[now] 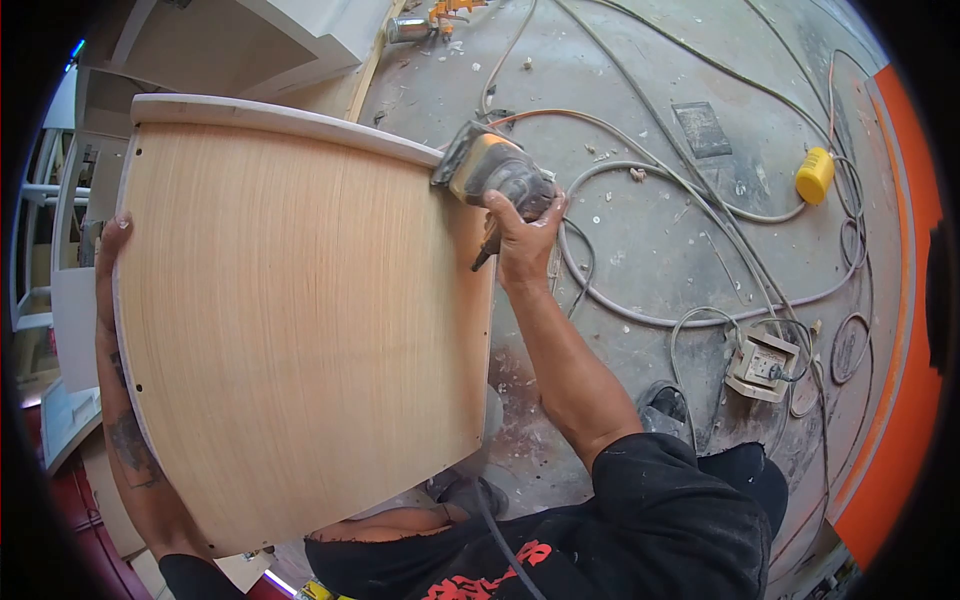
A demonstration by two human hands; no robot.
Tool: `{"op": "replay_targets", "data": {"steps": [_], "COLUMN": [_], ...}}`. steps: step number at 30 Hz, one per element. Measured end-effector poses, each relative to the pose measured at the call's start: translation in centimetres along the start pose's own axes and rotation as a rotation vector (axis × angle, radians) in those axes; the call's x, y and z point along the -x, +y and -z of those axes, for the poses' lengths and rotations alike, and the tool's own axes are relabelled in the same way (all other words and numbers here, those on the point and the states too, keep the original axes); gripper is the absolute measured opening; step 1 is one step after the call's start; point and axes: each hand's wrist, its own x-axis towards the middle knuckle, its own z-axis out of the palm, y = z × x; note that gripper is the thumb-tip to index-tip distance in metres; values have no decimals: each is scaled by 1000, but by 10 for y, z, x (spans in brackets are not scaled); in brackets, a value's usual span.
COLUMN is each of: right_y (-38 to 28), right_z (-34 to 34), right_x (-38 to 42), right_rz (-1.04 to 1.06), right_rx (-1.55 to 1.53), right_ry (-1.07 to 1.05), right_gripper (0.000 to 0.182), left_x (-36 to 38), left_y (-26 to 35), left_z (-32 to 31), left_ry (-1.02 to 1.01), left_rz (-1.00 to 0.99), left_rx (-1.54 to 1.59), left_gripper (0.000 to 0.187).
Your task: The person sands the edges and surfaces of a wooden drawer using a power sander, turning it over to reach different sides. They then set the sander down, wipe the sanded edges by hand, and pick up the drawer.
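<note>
Right hand [522, 235] grips the dusty yellow sander [492, 172] against the pale wooden panel's [300, 330] corner; left hand [112, 250], fingers curled on its far edge, steadies it.

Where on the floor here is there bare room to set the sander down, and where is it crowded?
Bare dusty floor lies between the right hand and the looping grey cable. Crowded: the socket box, the yellow plug and tangled cords toward the orange edge.

Bright, even daylight, soft shadows; fisheye bending and black vignette at edges.
</note>
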Motion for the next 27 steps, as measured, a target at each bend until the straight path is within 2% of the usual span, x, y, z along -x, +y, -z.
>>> {"op": "replay_targets", "data": {"steps": [2, 5, 8, 11, 18, 24, 27], "right_y": [0, 11, 14, 3, -1, -3, -16], "right_z": [-9, 1, 14, 7, -31, -8, -17], "right_x": [4, -2, -10, -3, 19, 5, 11], "right_rz": [72, 64, 44, -41, 137, 4, -145], "right_rx": [34, 13, -72, -61, 110, -33, -2], "right_ry": [-15, 51, 118, 70, -14, 68, -10], "right_gripper": [85, 80, 79, 80, 77, 76, 77], "left_x": [-6, -5, -6, -9, -15, -19, -16], "left_y": [-6, -6, -6, -6, -11, -18, -15], "left_z": [8, 10, 11, 14, 25, 27, 23], "left_ry": [-8, -51, -66, -45, -8, 21, -8], "left_rz": [-6, 9, 24, 29, 18, -11, -15], "left_rx": [3, 19, 37, 64, 31, -8, 19], "left_gripper": [114, 113, 112, 112, 110, 112, 112]}}
